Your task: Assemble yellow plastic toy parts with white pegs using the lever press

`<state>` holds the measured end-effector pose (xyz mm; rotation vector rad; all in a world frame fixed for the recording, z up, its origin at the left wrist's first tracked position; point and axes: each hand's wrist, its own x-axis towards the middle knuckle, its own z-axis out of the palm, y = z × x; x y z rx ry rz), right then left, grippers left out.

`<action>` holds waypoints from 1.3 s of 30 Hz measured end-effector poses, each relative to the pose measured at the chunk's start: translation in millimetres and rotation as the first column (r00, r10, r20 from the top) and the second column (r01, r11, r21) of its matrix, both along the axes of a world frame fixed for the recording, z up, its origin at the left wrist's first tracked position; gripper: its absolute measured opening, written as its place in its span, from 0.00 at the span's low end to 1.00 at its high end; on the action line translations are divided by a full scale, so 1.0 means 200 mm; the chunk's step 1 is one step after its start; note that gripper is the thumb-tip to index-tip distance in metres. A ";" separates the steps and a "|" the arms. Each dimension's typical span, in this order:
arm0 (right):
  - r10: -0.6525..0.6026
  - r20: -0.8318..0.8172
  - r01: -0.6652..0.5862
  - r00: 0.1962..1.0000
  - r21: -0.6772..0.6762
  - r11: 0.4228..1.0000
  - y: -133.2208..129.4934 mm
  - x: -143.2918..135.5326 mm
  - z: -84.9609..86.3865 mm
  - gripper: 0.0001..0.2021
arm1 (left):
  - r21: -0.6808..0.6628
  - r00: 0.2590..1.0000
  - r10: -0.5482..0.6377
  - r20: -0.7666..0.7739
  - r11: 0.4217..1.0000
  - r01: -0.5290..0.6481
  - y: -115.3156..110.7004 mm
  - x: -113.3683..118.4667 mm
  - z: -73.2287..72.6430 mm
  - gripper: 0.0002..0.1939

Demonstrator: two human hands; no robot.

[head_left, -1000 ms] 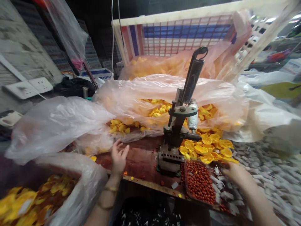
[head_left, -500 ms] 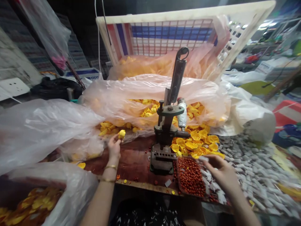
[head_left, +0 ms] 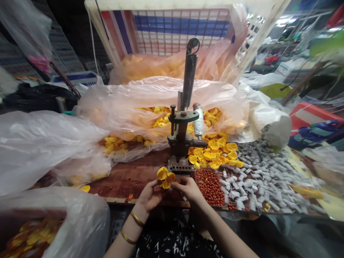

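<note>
Left hand [head_left: 152,195] and right hand [head_left: 187,189], apart earlier, now meet at 7 o'clock from press [head_left: 182,134], left fingers pinching yellow petal piece [head_left: 162,173], right grip unclear, white characters on black garment [head_left: 158,238] mostly unreadable.

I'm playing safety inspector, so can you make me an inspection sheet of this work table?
Surface: reddish-brown table, small bits near its front edge.
Job's things: three-lobed yellow piece in hand; metal press behind it; small red pieces right of the press.
Clutter: grey pieces spread across the right side.
Hands: left hand pinches the yellow piece; right hand meets its edge, grip unclear.
Cables: white cord hangs at upper left.
Surroundings: pale crate behind pinkish plastic.
</note>
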<state>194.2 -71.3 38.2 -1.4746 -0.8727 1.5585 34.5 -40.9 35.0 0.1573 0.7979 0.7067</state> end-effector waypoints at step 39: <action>-0.187 0.938 -0.316 0.292 0.279 0.907 -0.10 0.48 -0.15 0.08 | 0.517 0.881 0.240 -0.407 0.856 0.006 -0.01 0.05 -0.01 0.24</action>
